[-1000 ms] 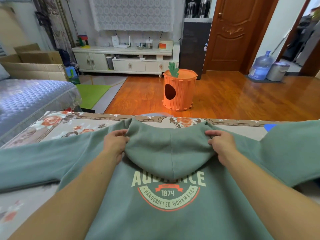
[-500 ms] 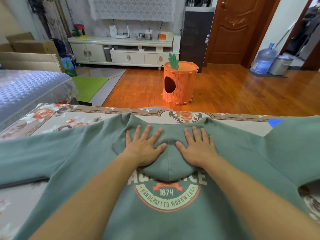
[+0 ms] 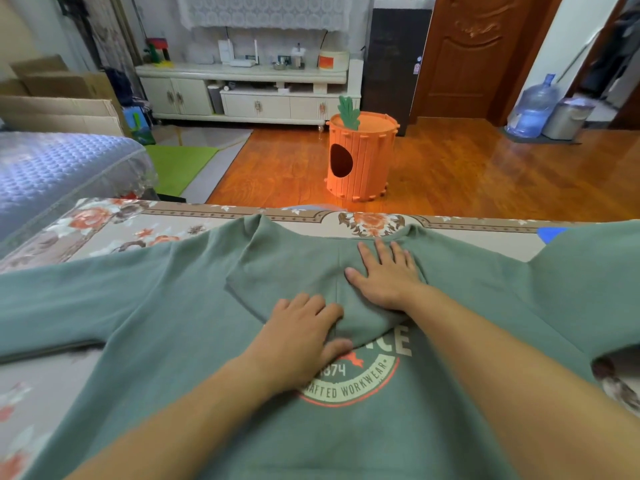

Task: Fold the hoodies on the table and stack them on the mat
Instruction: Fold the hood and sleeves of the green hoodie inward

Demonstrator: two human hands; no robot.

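A green hoodie lies spread flat, back side up, on a table covered with a floral cloth. Its sleeves run out to both sides, and its hood is folded down over the back, covering the top of a round printed logo.

The right hand lies flat on the right half of the hood, palm down. Its fingers are straight and slightly spread, pointing toward the collar edge at the far side, and its thumb reaches left to the hood's centre seam.

The left hand rests palm down nearer the person, over the hood's lower edge. Its fingers are relaxed and close together on the hood fabric, while the thumb lies on the logo just below the hood's tip. Neither hand grips any cloth; the hoodie lies under both palms.

A small blue patch shows on the cloth between the hoodie's right shoulder and sleeve.

Beyond the table stands an orange carrot-shaped barrel on a wooden floor. Farther back are a white cabinet and a brown door. A water bottle stands at the right, a blue-covered sofa at the left.
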